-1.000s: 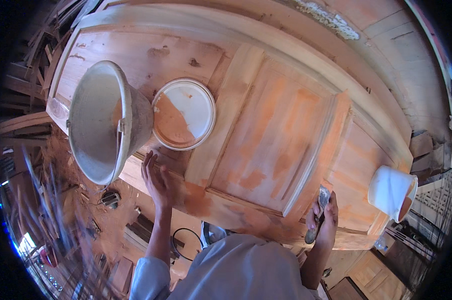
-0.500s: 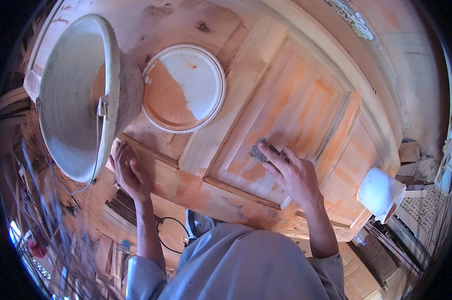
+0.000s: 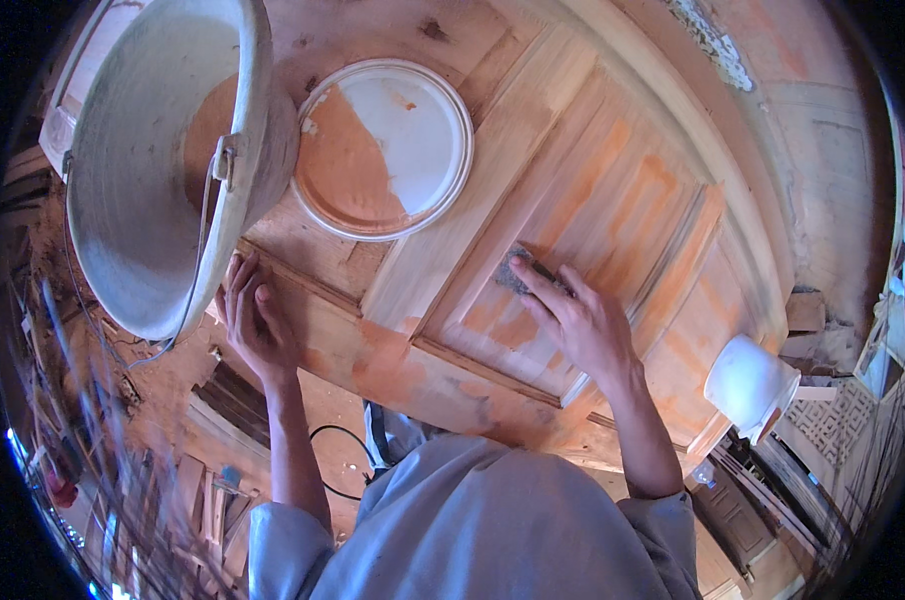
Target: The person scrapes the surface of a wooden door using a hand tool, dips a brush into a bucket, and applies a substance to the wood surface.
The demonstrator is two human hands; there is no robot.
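Observation:
A panelled wooden door [image 3: 383,350] lies flat before me, its pale wood streaked with orange filler. My right hand [image 3: 583,325] presses a dark grey, rough-looking block [image 3: 518,268] onto the recessed middle panel [image 3: 583,190], fingers over its top. At the near edge of the door, just beside the large bucket [image 3: 123,240], rests my left hand [image 3: 258,315]. Its fingers are slightly bent and apart, with nothing visible in them. The grey bucket is tilted, its wire handle hanging down, with some orange-brown material inside.
A round white lid [image 3: 433,150], partly covered in orange paste, lies on the door against the bucket. Toward the right end sits a small white tub [image 3: 748,385]. Wood offcuts and thin sticks [image 3: 83,430] clutter the floor at left; a patterned board [image 3: 838,420] lies at right.
My view has shifted a little, so the bucket and lid sit higher. The right hand has slid the block slightly farther along the panel. My left hand stays at the door's edge.

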